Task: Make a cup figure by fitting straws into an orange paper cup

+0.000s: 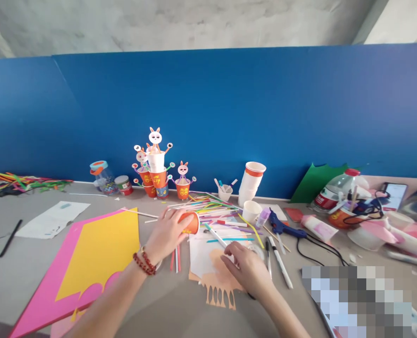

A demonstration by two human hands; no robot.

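My left hand (164, 237), with red bead bracelets at the wrist, is closed around an orange paper cup (193, 223) tipped on its side, its pale rim facing right. Between the fingers of my right hand (247, 266) is a white marker with a teal end (215, 235), pointing up and left toward the cup. Beneath lie white paper and a peach sheet (226, 281) with cut-out shapes along its lower edge. Loose coloured paper strips (219, 211) are heaped behind both hands. Several cups with rabbit faces (155, 162) are stacked farther back.
Pink and yellow sheets (103, 249) lie left. Stacked white cups (252, 183) lean near a blue partition (208, 112). To the right are a blue glue gun (282, 225) with a black cord, pens (281, 263), a plastic bottle (335, 190) and a phone (394, 195).
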